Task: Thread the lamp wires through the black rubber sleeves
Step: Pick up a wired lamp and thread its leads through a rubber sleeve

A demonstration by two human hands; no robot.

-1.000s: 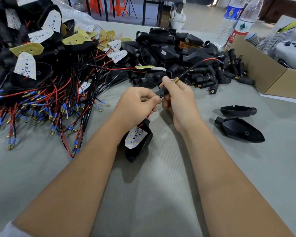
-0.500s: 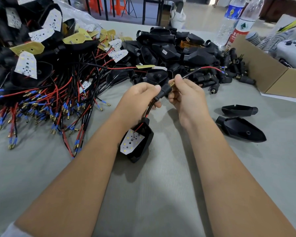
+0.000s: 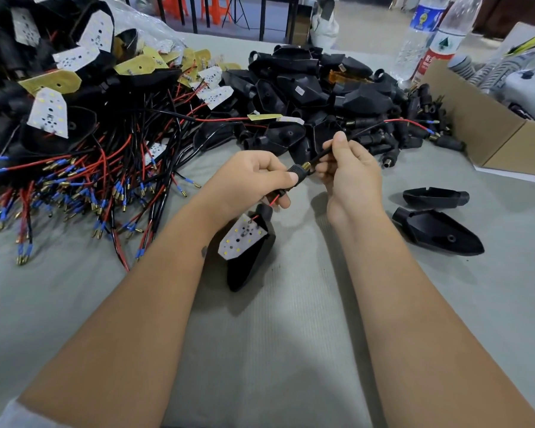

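Two bare hands meet above the grey table cover (image 3: 275,350), and the black rubber sleeve (image 3: 295,173) pinched between them serves as the landmark for everything else. Far to the left of the sleeve lies a heap of finished lamps (image 3: 59,97), their white LED boards facing up and their red and black leads, tipped with blue and brass, fanned out over the cover toward the viewer. Just left of the sleeve, the left hand (image 3: 254,180) is curled round it, thumb and forefinger clamping its body. Below the sleeve hangs a black lamp housing (image 3: 254,261) with a white LED board (image 3: 241,237), its nose resting on the cover; a short run of red wire shows between the housing neck and the sleeve's lower end. A brass threaded tip stands out of the sleeve's upper end. Immediately right of the sleeve, the right hand (image 3: 349,171) pinches the lamp wires (image 3: 368,129) with curled fingers, and the wires run up and to the right to blue and brass terminals. Behind the sleeve sits a pile of loose black housings (image 3: 306,88). Right of the sleeve, two empty black housings (image 3: 436,233) lie on the cover. Farther right and behind stand a cardboard box (image 3: 488,131) and two water bottles (image 3: 439,35).
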